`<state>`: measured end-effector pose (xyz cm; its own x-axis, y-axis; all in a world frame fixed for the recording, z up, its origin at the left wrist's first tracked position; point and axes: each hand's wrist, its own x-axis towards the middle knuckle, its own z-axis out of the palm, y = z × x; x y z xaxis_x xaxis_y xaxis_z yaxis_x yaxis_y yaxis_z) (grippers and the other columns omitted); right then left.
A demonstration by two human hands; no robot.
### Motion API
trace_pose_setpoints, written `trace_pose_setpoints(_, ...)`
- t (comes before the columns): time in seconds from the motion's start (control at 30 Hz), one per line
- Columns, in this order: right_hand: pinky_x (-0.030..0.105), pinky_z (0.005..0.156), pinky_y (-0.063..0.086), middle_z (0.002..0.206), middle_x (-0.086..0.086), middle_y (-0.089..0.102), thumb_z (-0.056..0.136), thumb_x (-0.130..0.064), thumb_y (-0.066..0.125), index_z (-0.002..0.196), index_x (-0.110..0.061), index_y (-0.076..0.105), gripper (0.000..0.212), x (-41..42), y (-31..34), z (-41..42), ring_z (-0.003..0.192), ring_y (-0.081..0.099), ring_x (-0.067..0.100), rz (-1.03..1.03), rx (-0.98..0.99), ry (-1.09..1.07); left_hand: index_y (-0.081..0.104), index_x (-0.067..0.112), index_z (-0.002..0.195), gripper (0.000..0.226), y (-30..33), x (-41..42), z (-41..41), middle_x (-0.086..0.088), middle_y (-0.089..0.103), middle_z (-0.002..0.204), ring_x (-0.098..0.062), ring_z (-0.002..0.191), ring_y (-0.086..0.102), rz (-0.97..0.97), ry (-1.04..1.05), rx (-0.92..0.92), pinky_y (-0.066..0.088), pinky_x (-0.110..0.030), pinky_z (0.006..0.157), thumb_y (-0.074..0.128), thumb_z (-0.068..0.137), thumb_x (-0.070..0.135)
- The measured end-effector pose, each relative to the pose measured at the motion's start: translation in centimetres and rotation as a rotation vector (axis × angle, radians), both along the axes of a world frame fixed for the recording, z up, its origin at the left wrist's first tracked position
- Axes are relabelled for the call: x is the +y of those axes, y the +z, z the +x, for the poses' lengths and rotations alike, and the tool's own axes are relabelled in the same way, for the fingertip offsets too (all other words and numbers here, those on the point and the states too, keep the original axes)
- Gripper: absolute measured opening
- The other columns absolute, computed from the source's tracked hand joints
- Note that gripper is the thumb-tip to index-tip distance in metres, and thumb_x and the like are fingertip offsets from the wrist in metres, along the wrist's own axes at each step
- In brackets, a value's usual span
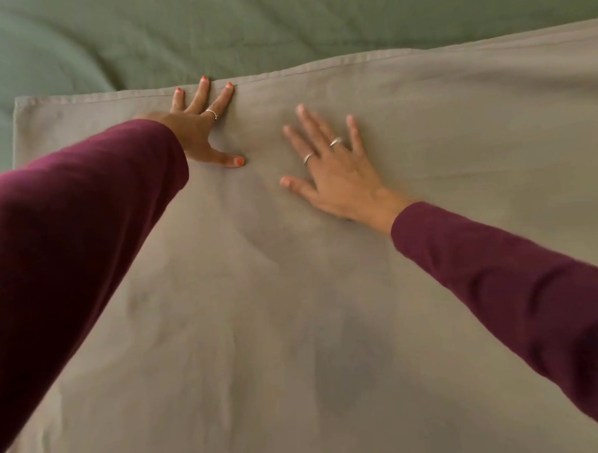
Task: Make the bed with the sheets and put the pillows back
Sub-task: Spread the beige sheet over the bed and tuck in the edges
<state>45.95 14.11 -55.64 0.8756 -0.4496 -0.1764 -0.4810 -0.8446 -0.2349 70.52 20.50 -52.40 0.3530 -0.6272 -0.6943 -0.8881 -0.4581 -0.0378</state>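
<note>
Pressing flat on taupe sheet, fingers spread: L hand, R hand.

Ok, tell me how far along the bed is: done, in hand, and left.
Done: a green sheet covers the far part of the bed, and a taupe top sheet lies spread over it, its hemmed edge across the bed. In hand: the left hand and right hand press flat on the taupe sheet, apparently smoothing it. Left: no pillows are in view.
</note>
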Motion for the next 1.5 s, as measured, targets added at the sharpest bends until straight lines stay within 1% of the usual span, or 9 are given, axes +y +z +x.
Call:
trace_pose_setpoints(0.1,0.055,0.115,0.007,0.159,0.007,0.018,0.092,-0.063,0.022,0.151,-0.017,0.025,0.075,7.8,-1.1,-1.2,0.146,0.019,0.021,0.015,-0.116,0.276,-0.018,0.046,0.144,0.119,-0.2,2.0,-0.2,0.006,-0.02,0.157,-0.032,0.145,-0.011,-0.18,0.006,-0.003,0.006,-0.066,0.109,0.048,0.052,0.084)
trace_pose_setpoints(0.23,0.05,0.118,0.003,0.159,0.005,0.02,0.092,-0.064,0.028,0.151,-0.018,0.026,0.075,18.4,-1.0,-5.6,0.147,0.017,0.021,0.042,-0.127,0.659,-0.005,0.039,0.149,0.085,-1.8,7.5,-2.1,0.003,-0.01,0.159,-0.029,0.146,-0.005,-0.517,0.206,-0.012,0.003,-0.057,0.112,0.035,0.083,0.074)
trace_pose_setpoints(0.43,0.044,0.12,0.006,0.157,-0.001,0.027,0.094,-0.06,0.038,0.148,-0.027,0.035,0.063,23.0,-0.6,-8.5,0.146,0.021,0.014,0.217,-0.237,1.004,0.005,0.038,0.15,0.055,-2.5,18.8,-4.7,0.007,-0.003,0.159,-0.017,0.147,-0.004,-0.63,0.298,-0.1,-0.001,-0.043,0.117,0.023,0.099,0.051)
trace_pose_setpoints(0.6,0.046,0.116,0.016,0.154,0.003,0.033,0.095,-0.057,0.033,0.146,-0.026,0.038,0.061,14.8,-1.1,0.0,0.143,0.03,0.019,-0.074,-0.21,0.619,0.007,0.038,0.15,0.053,-2.4,26.4,-3.9,0.009,0.0,0.159,-0.012,0.146,-0.003,-0.605,0.407,-0.175,-0.001,-0.039,0.118,0.021,0.1,0.049)
trace_pose_setpoints(0.8,0.045,0.119,0.005,0.16,0.009,0.012,0.093,-0.063,0.023,0.153,-0.016,0.02,0.077,15.0,-0.5,6.3,0.148,0.012,0.021,-0.097,-0.038,0.15,0.01,0.035,0.151,0.052,-2.1,31.6,-2.6,0.008,0.002,0.159,-0.011,0.146,-0.001,-0.614,0.49,-0.217,0.003,-0.036,0.119,0.021,0.101,0.046)
trace_pose_setpoints(1.07,0.046,0.119,0.011,0.16,0.008,0.015,0.095,-0.06,0.03,0.152,-0.011,0.022,0.075,35.3,-0.2,1.0,0.148,0.009,0.019,0.041,-0.118,0.631,0.024,0.025,0.15,0.049,-2.2,35.1,-0.7,0.002,0.017,0.158,-0.014,0.146,0.01,-0.75,0.449,-0.156,0.01,-0.033,0.119,0.032,0.102,0.032)
trace_pose_setpoints(1.23,0.043,0.12,0.011,0.158,0.0,0.024,0.096,-0.059,0.034,0.15,-0.022,0.028,0.066,35.2,0.0,0.4,0.147,0.017,0.014,0.089,-0.225,0.872,0.028,0.02,0.149,0.047,-2.6,35.6,-0.1,0.0,0.02,0.156,-0.015,0.145,0.013,-0.814,0.438,-0.123,0.011,-0.031,0.119,0.032,0.103,0.027)
trace_pose_setpoints(1.37,0.043,0.117,0.01,0.156,0.004,0.028,0.096,-0.058,0.027,0.149,-0.022,0.033,0.064,28.2,-0.2,4.9,0.144,0.026,0.019,-0.096,-0.168,0.428,0.026,0.021,0.149,0.047,-2.5,36.9,0.3,0.0,0.02,0.157,-0.016,0.146,0.013,-0.791,0.409,-0.118,0.011,-0.032,0.119,0.03,0.103,0.028)
trace_pose_setpoints(1.5,0.045,0.118,0.001,0.161,0.007,0.008,0.095,-0.059,0.024,0.154,-0.017,0.015,0.073,23.1,-0.2,8.6,0.149,0.007,0.02,-0.102,-0.011,-0.039,0.02,0.027,0.151,0.048,-1.7,39.6,0.0,0.005,0.012,0.158,-0.014,0.146,0.006,-0.714,0.429,-0.144,0.007,-0.034,0.119,0.028,0.103,0.032)
